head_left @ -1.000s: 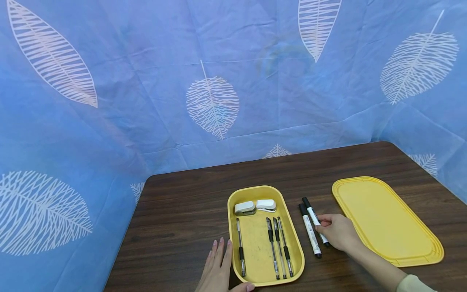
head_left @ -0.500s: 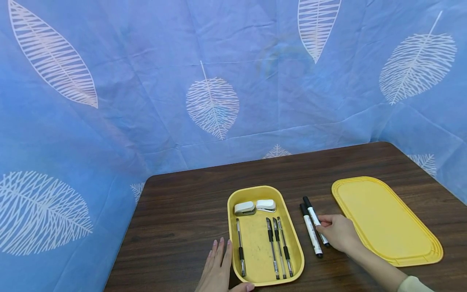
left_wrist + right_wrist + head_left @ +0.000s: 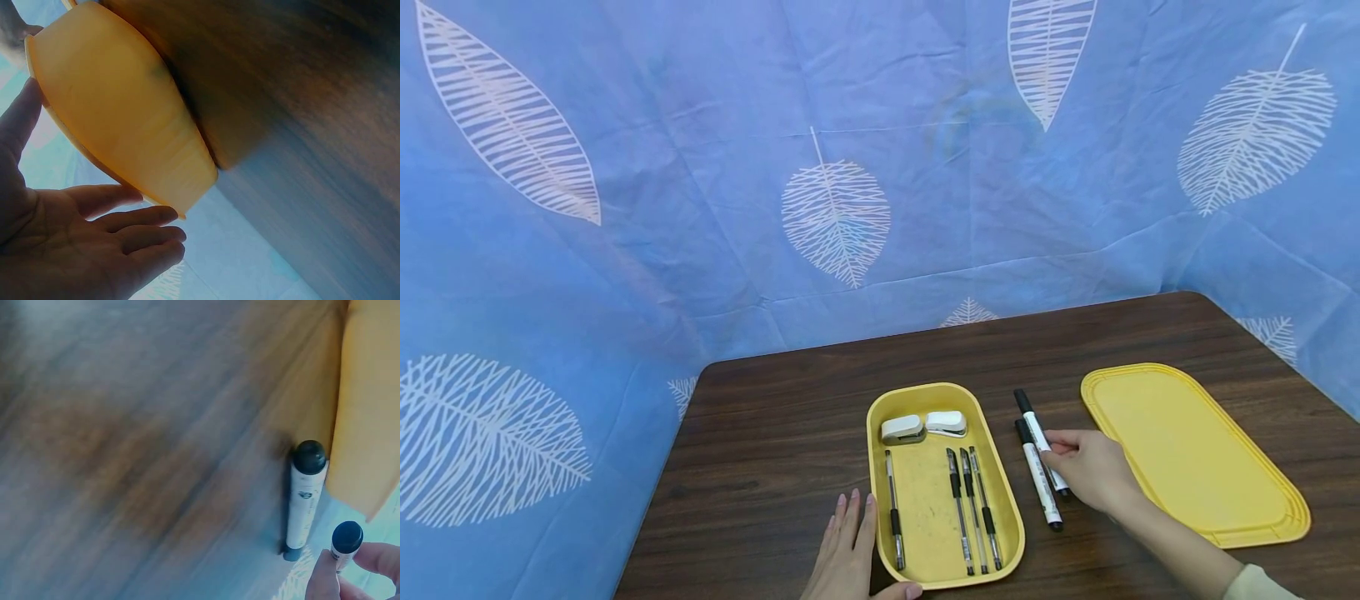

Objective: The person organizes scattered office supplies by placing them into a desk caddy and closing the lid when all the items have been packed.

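Note:
My left hand (image 3: 844,550) rests against the left rim of a yellow tray (image 3: 1011,508), its fingers extended; the left wrist view shows the fingertips at the tray's rim (image 3: 81,145). Inside the tray lie two small white staplers (image 3: 902,428) at the far end, one pen (image 3: 893,508) at left and three pens (image 3: 973,508) at right. Right of the tray, my right hand (image 3: 1093,471) pinches a black-capped white marker (image 3: 347,539) between thumb and fingers, held above the table. A second such marker (image 3: 305,503) lies on the table beside it, close to the tray.
A flat yellow lid (image 3: 1195,450) lies on the dark wooden table (image 3: 775,433) to the right of my right hand. Blue cloth with white leaf prints (image 3: 715,167) hangs behind the table.
My right hand has lifted the marker it pinches and shifted it slightly up and left in the head view. The left hand and the tray stay where they were.

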The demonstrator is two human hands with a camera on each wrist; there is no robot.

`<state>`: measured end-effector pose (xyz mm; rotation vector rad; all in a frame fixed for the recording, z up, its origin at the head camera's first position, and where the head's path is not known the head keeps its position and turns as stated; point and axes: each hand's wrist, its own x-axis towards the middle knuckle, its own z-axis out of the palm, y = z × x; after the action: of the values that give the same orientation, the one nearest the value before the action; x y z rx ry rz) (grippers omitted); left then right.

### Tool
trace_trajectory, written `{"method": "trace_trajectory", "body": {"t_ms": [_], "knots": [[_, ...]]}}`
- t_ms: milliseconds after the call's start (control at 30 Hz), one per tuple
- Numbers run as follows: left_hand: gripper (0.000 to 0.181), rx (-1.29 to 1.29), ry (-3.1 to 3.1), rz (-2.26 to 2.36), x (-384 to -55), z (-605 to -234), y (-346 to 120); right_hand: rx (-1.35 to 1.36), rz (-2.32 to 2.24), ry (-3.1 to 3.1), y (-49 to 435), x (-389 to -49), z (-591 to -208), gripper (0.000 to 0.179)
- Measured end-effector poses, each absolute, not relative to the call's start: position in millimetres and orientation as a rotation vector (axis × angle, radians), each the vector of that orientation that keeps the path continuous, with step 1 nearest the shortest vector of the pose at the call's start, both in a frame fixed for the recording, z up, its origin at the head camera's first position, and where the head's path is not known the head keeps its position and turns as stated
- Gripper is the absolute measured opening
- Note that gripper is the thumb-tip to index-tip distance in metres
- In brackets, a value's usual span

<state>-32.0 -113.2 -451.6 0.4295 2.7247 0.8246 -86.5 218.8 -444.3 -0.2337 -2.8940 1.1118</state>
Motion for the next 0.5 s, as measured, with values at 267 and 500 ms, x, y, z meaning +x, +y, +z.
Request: {"method": "trace_trajectory", "body": {"t_ms": [267, 500], "knots": [[0.112, 0.433, 2.738, 0.823, -32.3, -453.0, -113.4, -0.164, 1.109, -2.856, 209.8, -89.4, -434.1, 0.039], [0.112, 0.433, 2.730, 0.834, -33.1, -454.8, -114.1, -0.121, 1.108, -2.824, 198.3, -93.8, -422.3, 0.040]]}}
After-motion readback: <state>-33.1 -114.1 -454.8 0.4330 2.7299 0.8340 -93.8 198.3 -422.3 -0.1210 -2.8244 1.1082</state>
